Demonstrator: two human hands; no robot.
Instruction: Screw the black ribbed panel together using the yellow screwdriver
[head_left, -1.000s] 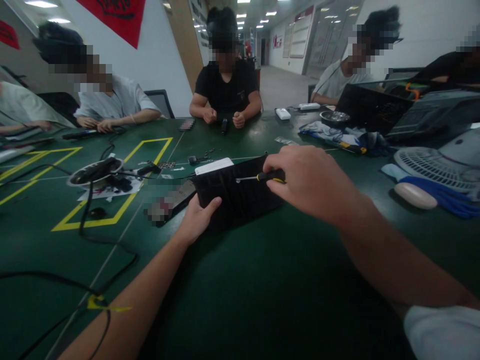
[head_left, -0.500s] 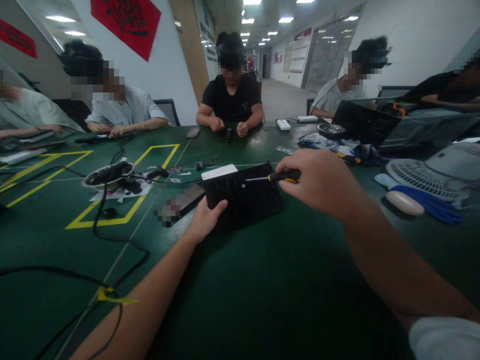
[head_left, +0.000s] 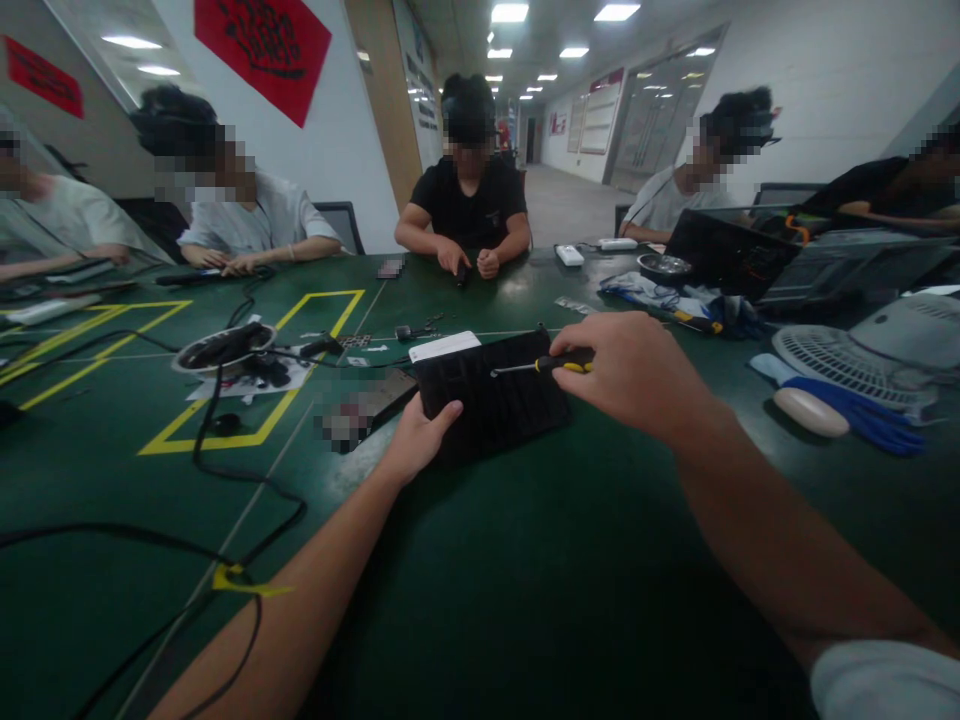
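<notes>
My left hand [head_left: 426, 435] grips the left side of a black, flat, ribbed panel [head_left: 517, 400], its thumb on the front face. The panel is tilted up off the green table [head_left: 570, 600]. A white flat piece [head_left: 445, 346] shows behind its top left edge. My right hand [head_left: 626, 375] is closed around the black and yellow handle of a screwdriver [head_left: 525, 368]. The shaft points left across the panel, and its tip lies at a small light spot, perhaps a screw; whether they touch I cannot tell. Just left of my left hand lies a grey flat device [head_left: 375, 400], partly blurred out.
A bowl of dark parts [head_left: 225, 345] and black cables [head_left: 210, 430] lie to the left. On the right are a white fan grille [head_left: 840, 365], a blue glove [head_left: 870, 412], a pale oval object [head_left: 811, 412] and another black-yellow tool [head_left: 697, 320]. Several people sit around the table.
The view has shifted slightly. My right hand and the screwdriver sit a little lower against the panel. Across the table, a person's hand has moved onto a small black object.
</notes>
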